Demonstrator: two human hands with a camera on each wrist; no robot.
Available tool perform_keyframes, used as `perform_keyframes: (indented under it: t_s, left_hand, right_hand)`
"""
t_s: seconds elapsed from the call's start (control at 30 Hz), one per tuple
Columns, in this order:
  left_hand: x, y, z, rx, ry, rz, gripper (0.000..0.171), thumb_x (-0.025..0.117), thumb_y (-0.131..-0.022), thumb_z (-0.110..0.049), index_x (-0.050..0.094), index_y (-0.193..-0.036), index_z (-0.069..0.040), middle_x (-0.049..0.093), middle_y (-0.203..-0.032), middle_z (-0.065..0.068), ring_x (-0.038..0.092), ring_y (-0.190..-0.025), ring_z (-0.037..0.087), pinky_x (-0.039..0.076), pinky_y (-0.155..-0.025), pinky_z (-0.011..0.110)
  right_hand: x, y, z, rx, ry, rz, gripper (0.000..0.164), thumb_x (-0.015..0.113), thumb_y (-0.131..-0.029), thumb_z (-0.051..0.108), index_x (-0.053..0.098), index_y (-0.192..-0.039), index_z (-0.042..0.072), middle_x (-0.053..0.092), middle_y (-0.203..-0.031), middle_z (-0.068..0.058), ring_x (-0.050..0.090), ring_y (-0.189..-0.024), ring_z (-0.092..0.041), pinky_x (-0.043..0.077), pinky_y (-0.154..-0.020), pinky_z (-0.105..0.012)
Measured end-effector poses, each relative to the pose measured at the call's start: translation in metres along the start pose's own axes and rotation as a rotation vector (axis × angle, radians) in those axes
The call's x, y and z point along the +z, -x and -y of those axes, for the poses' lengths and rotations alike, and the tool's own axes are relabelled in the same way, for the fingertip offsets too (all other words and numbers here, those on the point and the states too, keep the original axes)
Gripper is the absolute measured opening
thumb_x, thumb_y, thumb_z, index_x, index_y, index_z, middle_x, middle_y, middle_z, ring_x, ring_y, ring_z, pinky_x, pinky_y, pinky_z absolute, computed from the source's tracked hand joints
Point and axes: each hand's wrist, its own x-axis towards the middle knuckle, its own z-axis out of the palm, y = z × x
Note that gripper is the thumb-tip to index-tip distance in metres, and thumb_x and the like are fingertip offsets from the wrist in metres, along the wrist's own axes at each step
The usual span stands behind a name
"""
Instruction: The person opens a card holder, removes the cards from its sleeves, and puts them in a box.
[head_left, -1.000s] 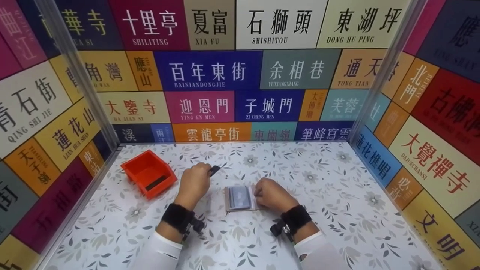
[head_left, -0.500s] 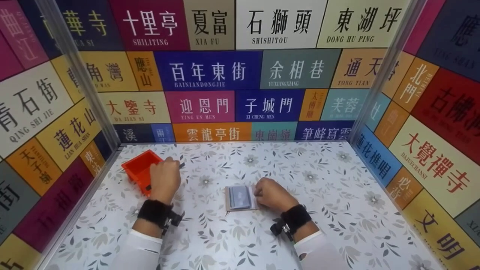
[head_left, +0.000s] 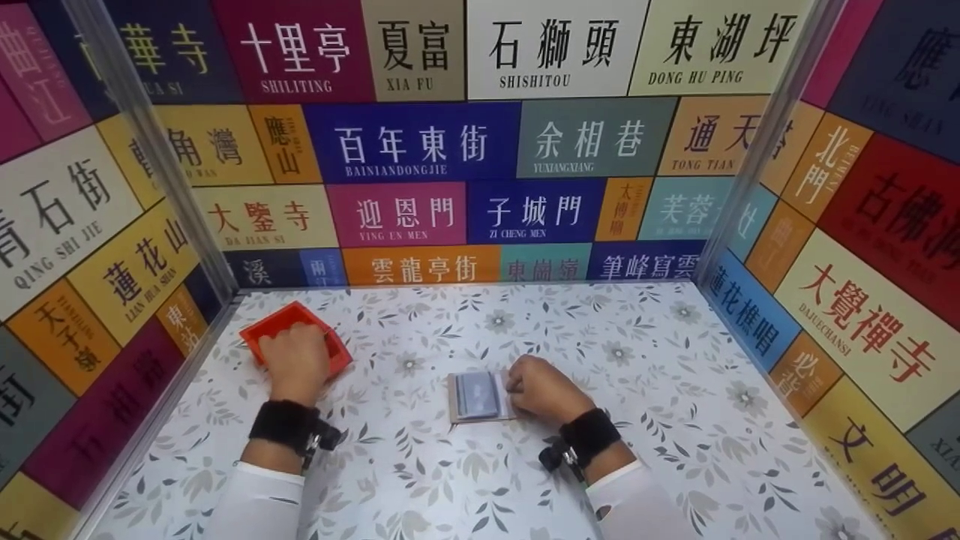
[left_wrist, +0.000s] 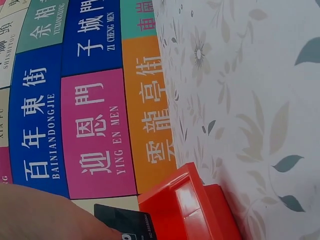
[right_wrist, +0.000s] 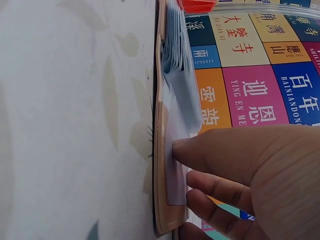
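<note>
My left hand [head_left: 296,358] is over the red plastic bin [head_left: 342,360] at the left of the table and hides much of its inside. In the left wrist view, it pinches a black card [left_wrist: 125,220] with pale print, at the bin's opening. An open card holder [head_left: 477,395] with a tan cover and clear plastic sleeves [right_wrist: 177,55] lies mid-table. At its right edge is my right hand [head_left: 547,390], thumb on a flat sleeve and fingers curled at the cover's edge. Whether other cards lie in the bin is hidden.
The table [head_left: 420,480] has a white cloth with a grey leaf and flower print. Walls [head_left: 412,142] of coloured panels with Chinese lettering enclose it at the back and on both sides. Each wrist wears a black strap with a small camera.
My left hand has moved left with the black card, from near the card holder to over the red bin. The right hand and the card holder have stayed in place.
</note>
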Motion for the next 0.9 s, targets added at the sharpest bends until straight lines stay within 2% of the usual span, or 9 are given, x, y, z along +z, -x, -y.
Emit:
perform_keyframes:
  t_s: [0.17,0.4,0.63,0.9]
  left_hand:
    - [0.01,-0.003,0.004,-0.015,-0.013,0.059,0.022,0.061,-0.105,-0.007,0.078,-0.111,0.007,0.08,-0.108,0.032,0.074,-0.097,0.052,0.051,-0.095,0.066]
    - [0.022,-0.004,0.004,-0.006,-0.034,0.155,0.027,0.073,-0.1,-0.013,0.076,-0.118,0.007,0.079,-0.109,0.032,0.07,-0.094,0.05,0.053,-0.098,0.069]
    - [0.029,-0.003,0.004,0.001,-0.051,0.195,0.028,0.077,-0.101,-0.017,0.075,-0.12,0.004,0.078,-0.108,0.031,0.066,-0.094,0.05,0.052,-0.102,0.073]
    - [0.029,0.001,0.002,0.027,-0.004,0.23,0.021,0.075,-0.103,-0.015,0.077,-0.115,0.002,0.079,-0.103,0.028,0.067,-0.09,0.047,0.048,-0.1,0.071]
  right_hand:
    - [0.0,0.0,-0.001,-0.012,0.008,0.0,0.021,0.084,-0.087,-0.003,0.086,-0.108,0.0,0.077,-0.12,-0.014,0.075,-0.116,-0.033,0.064,-0.106,-0.052]
    - [0.0,-0.001,-0.001,-0.01,0.027,0.002,0.024,0.085,-0.085,-0.003,0.087,-0.109,-0.001,0.078,-0.122,-0.012,0.075,-0.119,-0.033,0.063,-0.108,-0.051]
    - [0.0,0.001,0.0,0.009,0.02,0.002,0.024,0.086,-0.087,0.0,0.086,-0.111,0.0,0.078,-0.124,-0.012,0.075,-0.12,-0.032,0.063,-0.108,-0.05]
    - [0.0,0.002,-0.001,0.044,-0.003,-0.005,0.024,0.087,-0.086,0.0,0.085,-0.11,0.002,0.077,-0.123,-0.01,0.075,-0.117,-0.03,0.064,-0.104,-0.049]
